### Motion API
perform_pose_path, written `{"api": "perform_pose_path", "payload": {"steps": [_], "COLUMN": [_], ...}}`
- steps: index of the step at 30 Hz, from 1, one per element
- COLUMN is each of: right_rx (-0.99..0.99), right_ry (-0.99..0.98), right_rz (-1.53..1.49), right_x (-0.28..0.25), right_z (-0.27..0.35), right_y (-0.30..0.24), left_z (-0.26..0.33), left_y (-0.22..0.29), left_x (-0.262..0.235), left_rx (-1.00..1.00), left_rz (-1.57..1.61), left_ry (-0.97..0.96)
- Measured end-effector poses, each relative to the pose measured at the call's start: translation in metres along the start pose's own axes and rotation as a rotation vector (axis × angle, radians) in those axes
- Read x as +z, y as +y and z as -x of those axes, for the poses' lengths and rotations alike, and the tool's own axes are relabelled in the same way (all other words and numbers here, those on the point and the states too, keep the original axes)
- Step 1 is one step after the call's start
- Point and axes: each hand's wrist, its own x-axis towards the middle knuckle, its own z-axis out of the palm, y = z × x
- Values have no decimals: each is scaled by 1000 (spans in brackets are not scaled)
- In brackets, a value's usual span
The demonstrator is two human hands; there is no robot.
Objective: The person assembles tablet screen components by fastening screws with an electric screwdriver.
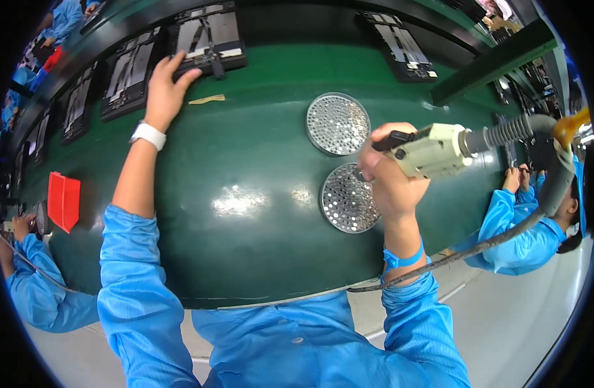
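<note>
Against the near edge of a black fixture holding an opened flat device, my left hand rests with its thumb and index finger spread. The other fingertips of that hand are partly hidden. My right hand is closed round a pale, cabled electric screwdriver. Its working end is hidden by the hand, over the right side of a round perforated tray with small shiny pieces in its holes. A second round tray of the same kind lies just beyond it.
More black fixtures line the far left, and another lies far right near a green post. A red bin stands left. The screwdriver's grey cable passes my right forearm. Co-workers in blue sit at left and right.
</note>
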Motion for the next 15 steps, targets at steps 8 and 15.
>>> {"api": "perform_pose_path", "payload": {"steps": [8,15], "right_rx": [27,70], "right_ry": [18,90], "right_rz": [-144,30], "right_x": [11,16], "right_z": [5,1], "right_y": [10,13], "left_z": [15,136], "left_y": [52,117], "left_x": [-42,-106], "left_rx": [-851,-838], "left_rz": [1296,1126], "left_ry": [-7,-192]}}
